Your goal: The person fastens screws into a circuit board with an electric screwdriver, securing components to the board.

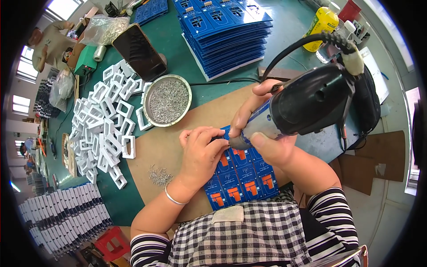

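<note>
My right hand [278,149] is wrapped around a corded electric screwdriver [309,100] with a black rear body and a grey-blue front. Its nose points down and left at a blue circuit board panel [242,172], which carries several orange parts [233,193]. Beside the screwdriver's tip, the fingers of my left hand [200,153] are pinched together over the panel's upper left area. Whatever they hold is too small or hidden to make out. The panel lies on a brown board [151,149] against my checked apron. A small heap of loose screws [160,176] sits left of my left wrist.
A round bowl [189,104] of screws stands beyond my left hand, near a propped phone [140,53]. White rectangular frames [106,120] are heaped at left. Blue panels [227,38] are stacked at the back; a yellow bottle [322,24] stands farther right. Another person [55,42] is far left.
</note>
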Motion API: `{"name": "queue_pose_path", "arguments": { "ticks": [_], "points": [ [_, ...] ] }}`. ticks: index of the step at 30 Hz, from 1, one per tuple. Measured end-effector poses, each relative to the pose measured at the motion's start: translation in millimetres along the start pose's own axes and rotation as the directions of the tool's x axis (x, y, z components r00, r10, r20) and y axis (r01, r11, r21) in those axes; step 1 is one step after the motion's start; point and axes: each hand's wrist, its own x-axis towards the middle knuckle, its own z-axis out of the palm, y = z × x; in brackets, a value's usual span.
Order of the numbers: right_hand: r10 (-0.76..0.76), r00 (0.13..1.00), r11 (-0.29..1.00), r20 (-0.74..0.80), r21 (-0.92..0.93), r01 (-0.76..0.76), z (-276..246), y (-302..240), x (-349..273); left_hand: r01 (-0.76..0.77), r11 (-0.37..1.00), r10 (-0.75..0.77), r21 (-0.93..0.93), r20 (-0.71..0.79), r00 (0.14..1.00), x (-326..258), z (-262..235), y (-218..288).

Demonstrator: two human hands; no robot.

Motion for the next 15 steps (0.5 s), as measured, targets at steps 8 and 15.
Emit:
{"name": "queue_pose_path", "arguments": {
  "ticks": [8,15],
  "points": [
    [0.017,0.988,0.989,-0.155,0.149,0.006,5,-4,-1,0.004,1.000,-0.004,0.011,0.012,1.000,2,-2,3],
    [0.060,0.978,0.974,-0.202,0.227,-0.013,4,-5,-3,0.003,1.000,-0.003,-0.003,0.018,1.000,0,1,1]
  ]
}}
